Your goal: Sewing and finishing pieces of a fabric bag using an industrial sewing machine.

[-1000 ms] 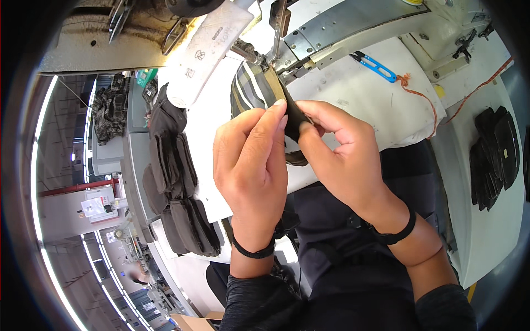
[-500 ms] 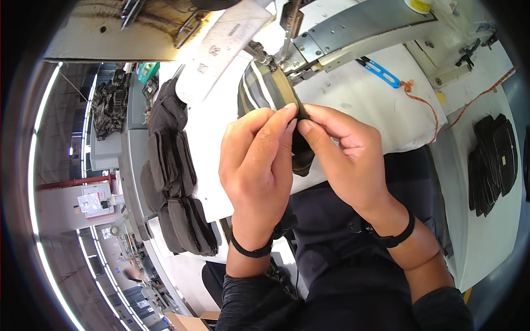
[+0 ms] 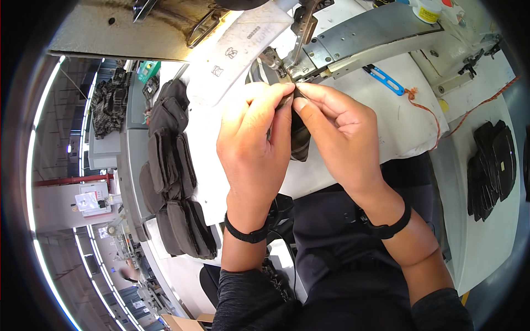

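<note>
A dark olive and white striped fabric piece (image 3: 300, 144) lies under the needle area of a sewing machine (image 3: 281, 60). My left hand (image 3: 254, 143) pinches the fabric's edge just in front of the needle area, its fingers curled and partly covering the cloth. My right hand (image 3: 345, 138) is pressed close beside it, thumb and forefinger gripping the same dark edge. The fingertips of both hands nearly meet.
Dark padded fabric pieces (image 3: 174, 165) are stacked at left, more dark pieces (image 3: 491, 168) at right. Blue thread snips (image 3: 386, 80) with orange cord lie right of the machine. A white bottle (image 3: 426, 11) stands at the back. A distant person (image 3: 128, 275) is blurred at lower left.
Both my hands have moved up toward the needle, carrying the striped fabric's edge forward. More of the fabric's upper part is now covered by my hands and the machine.
</note>
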### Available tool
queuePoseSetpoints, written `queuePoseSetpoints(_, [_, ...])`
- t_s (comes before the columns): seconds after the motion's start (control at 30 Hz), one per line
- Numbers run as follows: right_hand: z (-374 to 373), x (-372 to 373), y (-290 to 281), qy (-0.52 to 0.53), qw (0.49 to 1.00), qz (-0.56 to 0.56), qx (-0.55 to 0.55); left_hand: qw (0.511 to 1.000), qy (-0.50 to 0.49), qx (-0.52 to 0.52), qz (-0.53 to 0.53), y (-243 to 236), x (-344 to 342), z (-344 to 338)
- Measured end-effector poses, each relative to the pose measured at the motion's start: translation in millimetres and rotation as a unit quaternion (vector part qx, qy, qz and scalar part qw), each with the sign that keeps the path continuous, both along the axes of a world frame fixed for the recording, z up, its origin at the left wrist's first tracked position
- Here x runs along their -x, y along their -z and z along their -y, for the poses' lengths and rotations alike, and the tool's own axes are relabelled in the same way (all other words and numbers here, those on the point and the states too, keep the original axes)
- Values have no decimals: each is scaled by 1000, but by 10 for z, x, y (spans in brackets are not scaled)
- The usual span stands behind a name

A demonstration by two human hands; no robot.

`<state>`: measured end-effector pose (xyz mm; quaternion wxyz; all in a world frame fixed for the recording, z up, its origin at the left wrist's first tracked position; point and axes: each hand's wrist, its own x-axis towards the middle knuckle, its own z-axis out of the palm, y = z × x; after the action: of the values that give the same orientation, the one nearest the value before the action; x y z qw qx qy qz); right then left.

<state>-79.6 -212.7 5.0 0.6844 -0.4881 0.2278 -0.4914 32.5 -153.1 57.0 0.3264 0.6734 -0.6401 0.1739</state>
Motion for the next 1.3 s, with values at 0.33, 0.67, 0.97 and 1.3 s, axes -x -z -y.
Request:
queuePoseSetpoints(0.33, [-99,-14,57,42,998,-45,22,999,-10,-41,20,48,-58,-137])
queuePoseSetpoints(0.67, [-161,57,65,19,999,25,-14,980,93,14,174,-44,-273,-114])
queuePoseSetpoints(0.97, [-129,42,63,9,999,19,-40,984,156,-16,83,-114,-364,-58])
queuePoseSetpoints(1.3, [11,-101,-106,36,999,19,-31,988,125,-41,86,-212,-426,87])
